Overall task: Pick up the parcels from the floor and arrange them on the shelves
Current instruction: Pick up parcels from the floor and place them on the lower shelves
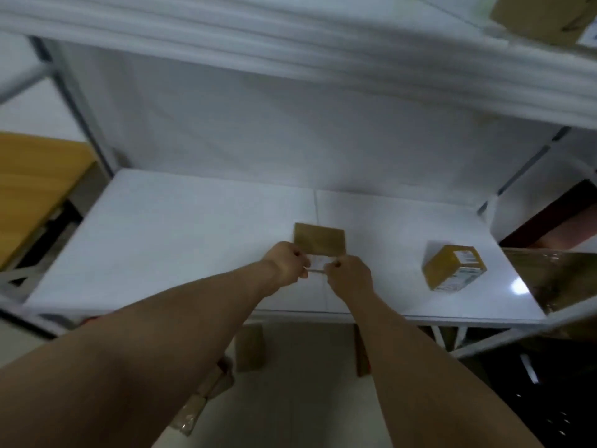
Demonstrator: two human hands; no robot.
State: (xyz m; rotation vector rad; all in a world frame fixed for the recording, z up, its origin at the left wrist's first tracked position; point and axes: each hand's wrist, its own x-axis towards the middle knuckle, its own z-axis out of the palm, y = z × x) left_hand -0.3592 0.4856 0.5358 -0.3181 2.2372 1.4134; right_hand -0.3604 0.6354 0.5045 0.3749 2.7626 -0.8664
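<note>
**Head view: flat parcel [319,239] pinched at its near edge by both hands, over the shelf [161,240]**

Grasp: left hand [286,263] and right hand [350,274] have their fingers curled. Each pinches one near corner of the flat parcel.

Key relation: the parcel extends away from the fingertips, toward the back of the shelf. Its long axis runs side to side, from one hand to the other. Neither hand is nearer. Motion blur hides whether its underside touches the board.

Materials:
- Flat parcel: thin, rectangular, matte brown, with a pale strip at the edge by the fingers.
- Shelf: white, smooth and glossy, with a seam [318,208] running front to back just beyond the fingers.
- Box parcel [454,268]: a yellow-brown cuboid with a printed label. It stands skewed on the shelf, well apart to the right of the right hand's fingers.
- Floor parcels [248,349]: brown, lying below and nearer than the fingers.

Judgement: what is left is probably to set it down and release. A thin flat piece should slide readily on the glossy board.
</note>
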